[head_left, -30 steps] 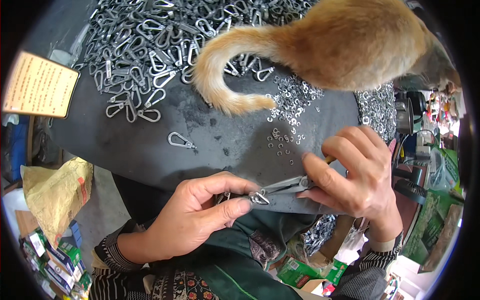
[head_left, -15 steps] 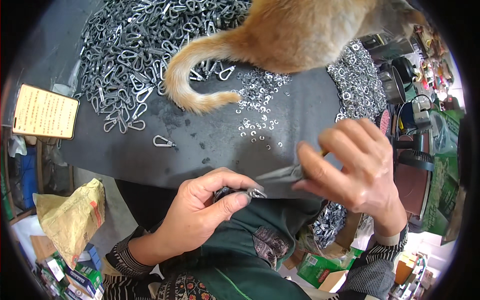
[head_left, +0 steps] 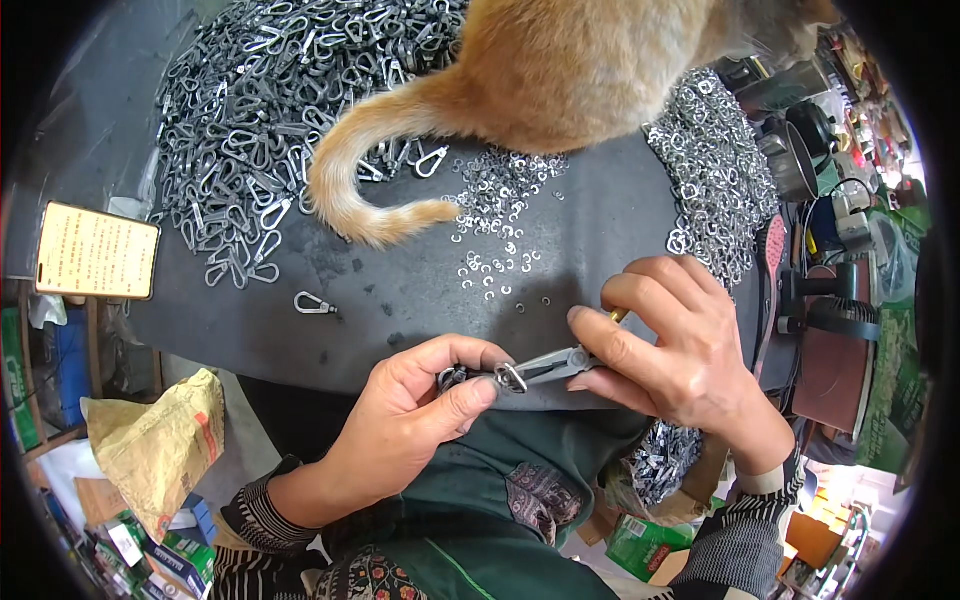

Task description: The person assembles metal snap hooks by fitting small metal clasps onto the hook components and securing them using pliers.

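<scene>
My left hand (head_left: 395,425) is closed on a metal snap hook, mostly covered by the fingers. A silver ring end (head_left: 512,378) of it sticks out past the thumb and forefinger. In my right hand (head_left: 685,355) is a pair of pliers (head_left: 553,366), gripped by the handles, a bit of yellow showing between the fingers. The plier tips touch or nearly touch the ring end; exactly what they grip is too small to tell. Beyond my hands, small open C-shaped rings (head_left: 490,270) lie scattered on the dark table (head_left: 400,300). One loose snap hook (head_left: 315,304) lies to the left.
A large heap of snap hooks (head_left: 240,130) covers the far left. An orange cat (head_left: 570,70) sits at the far side, its tail across the table. Metal rings (head_left: 715,170) are piled on the right, near a pink brush (head_left: 773,245). A lit phone (head_left: 97,250) lies left.
My right hand has come down and left, bringing the plier tips to the ring end held in my left hand. The view has shifted slightly.
</scene>
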`<state>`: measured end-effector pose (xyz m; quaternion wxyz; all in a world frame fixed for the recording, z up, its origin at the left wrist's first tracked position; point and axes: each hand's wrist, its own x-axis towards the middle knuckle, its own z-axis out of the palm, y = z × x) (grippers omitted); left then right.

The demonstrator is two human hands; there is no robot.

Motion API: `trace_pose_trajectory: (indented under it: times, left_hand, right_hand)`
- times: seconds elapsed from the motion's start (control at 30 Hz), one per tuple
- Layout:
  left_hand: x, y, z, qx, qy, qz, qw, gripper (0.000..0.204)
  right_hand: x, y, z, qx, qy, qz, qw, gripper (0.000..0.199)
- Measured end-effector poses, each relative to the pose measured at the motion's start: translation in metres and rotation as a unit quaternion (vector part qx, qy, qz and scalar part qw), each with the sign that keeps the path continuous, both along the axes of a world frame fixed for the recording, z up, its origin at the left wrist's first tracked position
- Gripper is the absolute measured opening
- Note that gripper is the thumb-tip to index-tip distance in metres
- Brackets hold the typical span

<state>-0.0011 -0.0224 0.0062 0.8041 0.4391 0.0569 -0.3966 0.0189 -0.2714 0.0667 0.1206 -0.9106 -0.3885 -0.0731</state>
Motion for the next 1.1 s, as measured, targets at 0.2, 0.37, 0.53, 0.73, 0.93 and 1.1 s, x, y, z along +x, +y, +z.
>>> trace_pose_trajectory:
  times: [0.2, 0.37, 0.53, 0.73, 0.93, 1.1]
  left_hand:
    - [0.007, 0.0, -0.001, 0.054, -0.049, -0.029, 0.997, 0.02]
    - [0.004, -0.002, 0.001, 0.118, -0.173, -0.019, 0.978, 0.017]
    - [-0.002, -0.006, 0.005, 0.115, -0.161, -0.032, 0.98, 0.015]
    - [-0.016, -0.01, 0.015, 0.122, -0.122, -0.064, 0.983, 0.015]
    - [-0.062, 0.025, -0.06, 0.047, 0.126, 0.016, 0.991, 0.022]
    - [-0.063, 0.05, -0.129, 0.019, 0.101, 0.1, 0.99, 0.024]
  right_hand:
    - [0.007, 0.0, -0.001, -0.013, -0.011, 0.001, 1.0, 0.038]
    - [-0.006, -0.006, -0.002, -0.042, 0.006, -0.012, 0.999, 0.034]
    - [-0.017, -0.006, 0.001, -0.022, -0.016, -0.028, 0.999, 0.033]
    - [-0.019, -0.037, -0.001, -0.029, -0.011, -0.16, 0.987, 0.033]
    - [0.014, -0.12, -0.077, -0.036, -0.112, -0.39, 0.913, 0.021]
    - [0.012, -0.119, -0.072, -0.025, -0.108, -0.366, 0.924, 0.013]
